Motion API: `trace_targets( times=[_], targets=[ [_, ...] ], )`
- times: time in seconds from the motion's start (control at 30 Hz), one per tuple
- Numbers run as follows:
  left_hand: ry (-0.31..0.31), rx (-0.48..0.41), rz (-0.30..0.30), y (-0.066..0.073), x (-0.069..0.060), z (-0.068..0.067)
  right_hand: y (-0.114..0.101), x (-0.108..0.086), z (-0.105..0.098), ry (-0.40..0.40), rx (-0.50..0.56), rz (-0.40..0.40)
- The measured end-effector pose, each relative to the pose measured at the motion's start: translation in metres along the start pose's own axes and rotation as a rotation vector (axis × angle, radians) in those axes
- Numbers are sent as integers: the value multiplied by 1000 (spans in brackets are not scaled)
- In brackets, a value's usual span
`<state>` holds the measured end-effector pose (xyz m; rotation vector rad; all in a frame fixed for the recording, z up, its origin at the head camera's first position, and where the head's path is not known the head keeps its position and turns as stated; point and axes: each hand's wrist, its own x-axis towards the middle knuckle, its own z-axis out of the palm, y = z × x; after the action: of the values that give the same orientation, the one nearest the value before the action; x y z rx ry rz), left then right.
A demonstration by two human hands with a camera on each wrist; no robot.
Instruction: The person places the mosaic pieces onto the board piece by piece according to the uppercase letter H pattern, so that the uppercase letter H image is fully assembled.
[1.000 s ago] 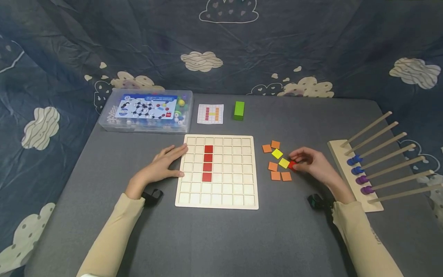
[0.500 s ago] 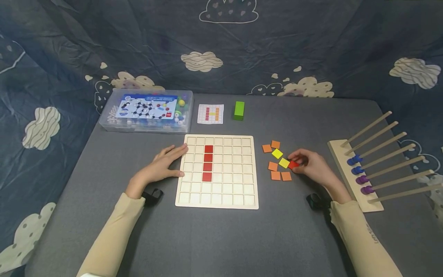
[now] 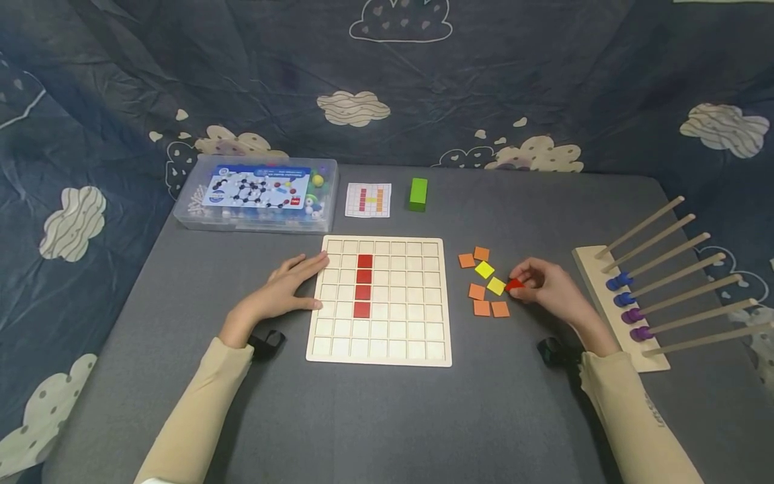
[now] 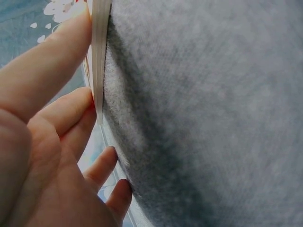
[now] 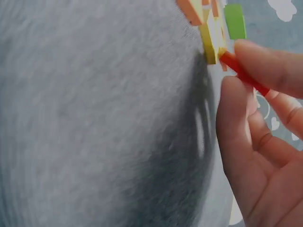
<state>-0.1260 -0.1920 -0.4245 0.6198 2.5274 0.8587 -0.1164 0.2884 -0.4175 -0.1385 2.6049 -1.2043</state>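
Note:
In the head view, my left hand (image 3: 275, 290) rests at the left edge of a wooden grid board (image 3: 379, 356). Its fingers and thumb are spread and touch the rim, as the left wrist view also shows at the board's side (image 4: 98, 61). Red square tiles (image 3: 363, 292) fill part of one column on the board. To the right, my right hand (image 3: 550, 289) pinches a red tile (image 3: 514, 285) between thumb and fingers. The right wrist view has this red tile (image 5: 244, 73) tilted and off the table. Beside it lie yellow tiles (image 3: 496, 286) and several orange tiles (image 3: 476, 292).
A printed pattern card (image 3: 368, 200) and a green block (image 3: 418, 195) stand behind the board. At the back left is a clear plastic case (image 3: 256, 195) with small parts inside. A wooden peg rack (image 3: 623, 316) with blue and purple beads stands right of my right hand.
The red tile, flat by the yellow one half a second ago, is now tilted up in my right fingers, which shifted slightly right. My left hand and the board have stayed put.

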Motion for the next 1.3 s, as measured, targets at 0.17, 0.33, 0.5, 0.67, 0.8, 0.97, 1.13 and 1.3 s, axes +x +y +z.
trace_targets(
  times=[0.17, 0.33, 0.5, 0.67, 0.8, 0.97, 1.13, 1.3],
  targets=[
    [1, 1, -6, 0, 0, 0, -12, 1, 4, -36, 108, -28],
    [1, -3, -8, 1, 0, 0, -27, 8, 18, -92, 180, -67],
    [0, -2, -5, 1, 0, 0, -41, 16, 38, -164, 241, -128],
    [4, 0, -7, 1, 0, 0, -59, 24, 59, -252, 273, -193],
    [6, -1, -7, 1, 0, 0, -75, 29, 75, -328, 264, -221],
    [7, -5, 0, 1, 0, 0, -95, 33, 95, -393, 225, -277],
    [4, -7, 3, 1, 0, -1, -114, 35, 117, -456, 189, -332],
    [6, -9, 1, 1, 0, 0, -130, 36, 137, -491, 121, -367]
  ],
)
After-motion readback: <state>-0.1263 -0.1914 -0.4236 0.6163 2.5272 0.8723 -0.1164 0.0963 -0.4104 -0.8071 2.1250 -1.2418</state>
